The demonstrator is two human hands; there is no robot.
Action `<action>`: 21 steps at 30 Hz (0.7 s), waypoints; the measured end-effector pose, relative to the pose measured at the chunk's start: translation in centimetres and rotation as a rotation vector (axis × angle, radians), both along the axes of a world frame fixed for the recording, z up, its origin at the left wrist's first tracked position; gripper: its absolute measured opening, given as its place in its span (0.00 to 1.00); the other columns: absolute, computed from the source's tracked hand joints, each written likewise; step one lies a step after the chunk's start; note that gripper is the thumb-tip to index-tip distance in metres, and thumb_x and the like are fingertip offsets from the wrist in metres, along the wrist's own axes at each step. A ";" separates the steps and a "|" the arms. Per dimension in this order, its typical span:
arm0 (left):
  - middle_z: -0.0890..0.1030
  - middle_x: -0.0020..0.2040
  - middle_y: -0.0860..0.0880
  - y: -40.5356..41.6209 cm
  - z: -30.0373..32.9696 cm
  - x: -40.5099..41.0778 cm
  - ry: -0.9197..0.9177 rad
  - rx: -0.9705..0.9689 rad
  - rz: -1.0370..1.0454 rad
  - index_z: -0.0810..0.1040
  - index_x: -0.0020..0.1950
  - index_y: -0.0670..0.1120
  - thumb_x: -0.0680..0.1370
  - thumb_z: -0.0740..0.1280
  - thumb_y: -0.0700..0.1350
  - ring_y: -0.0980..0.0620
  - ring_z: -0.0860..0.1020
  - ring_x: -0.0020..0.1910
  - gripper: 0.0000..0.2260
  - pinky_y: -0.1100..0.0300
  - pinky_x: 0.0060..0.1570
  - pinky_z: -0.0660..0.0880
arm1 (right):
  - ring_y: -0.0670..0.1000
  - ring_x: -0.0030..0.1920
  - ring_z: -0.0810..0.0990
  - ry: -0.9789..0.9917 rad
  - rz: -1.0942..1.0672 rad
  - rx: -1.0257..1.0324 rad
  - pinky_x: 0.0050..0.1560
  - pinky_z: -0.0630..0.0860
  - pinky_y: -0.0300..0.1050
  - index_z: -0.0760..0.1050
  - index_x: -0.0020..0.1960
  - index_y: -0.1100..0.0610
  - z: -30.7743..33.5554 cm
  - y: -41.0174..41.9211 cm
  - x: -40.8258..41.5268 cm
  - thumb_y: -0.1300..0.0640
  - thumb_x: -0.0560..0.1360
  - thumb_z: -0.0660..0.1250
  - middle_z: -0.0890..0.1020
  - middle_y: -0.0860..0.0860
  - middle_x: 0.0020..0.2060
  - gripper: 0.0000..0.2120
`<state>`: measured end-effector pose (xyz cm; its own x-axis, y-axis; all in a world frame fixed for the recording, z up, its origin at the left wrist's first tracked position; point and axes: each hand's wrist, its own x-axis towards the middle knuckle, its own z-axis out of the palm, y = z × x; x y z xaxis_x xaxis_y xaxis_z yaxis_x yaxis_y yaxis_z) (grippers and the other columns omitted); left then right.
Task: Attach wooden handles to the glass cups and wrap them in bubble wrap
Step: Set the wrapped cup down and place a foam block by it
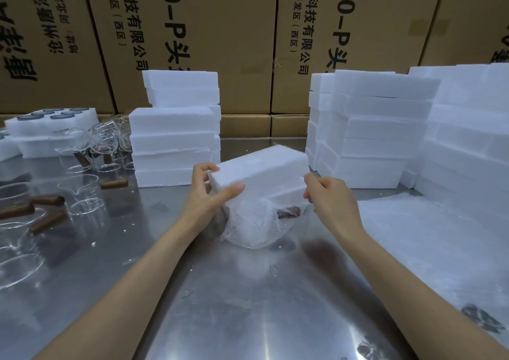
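Both forearms reach forward over the steel desk (248, 318) and meet at its middle. The left hand (209, 191) grips the near left end of a white foam block (259, 167), thumb laid across its front face and fingers curled over the top edge. The right hand (327, 197) pinches the block's right end with curled fingers. The block sits tilted on top of a bubble-wrapped cup (256, 222), which rests on the desk with a bit of brown handle showing through the wrap. To the left lie bare glass cups (85, 194), too overlapped to count, with at least 6 wooden handles (46, 200) visible among them. 3 stacks of foam blocks (173, 145) stand behind, and a bubble wrap sheet (429, 249) lies at right.
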<state>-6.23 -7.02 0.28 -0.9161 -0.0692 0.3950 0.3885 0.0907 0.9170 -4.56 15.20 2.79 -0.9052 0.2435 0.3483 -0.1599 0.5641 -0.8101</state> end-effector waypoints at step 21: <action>0.81 0.54 0.51 -1.9 0.7 0.5 -0.177 0.899 0.057 0.74 0.56 0.59 0.74 0.65 0.64 0.45 0.81 0.52 0.15 0.50 0.61 0.73 | 0.44 0.19 0.63 -0.445 0.447 -0.560 0.20 0.63 0.34 0.68 0.36 0.54 0.6 -0.5 0.3 0.51 0.77 0.64 0.70 0.47 0.20 0.13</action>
<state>-5.69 -8.93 0.95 -0.9439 -0.3293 0.0246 0.2522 -0.6708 0.6974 -4.30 14.66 3.41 -0.9817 -0.1397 -0.1292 0.1278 0.0195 -0.9916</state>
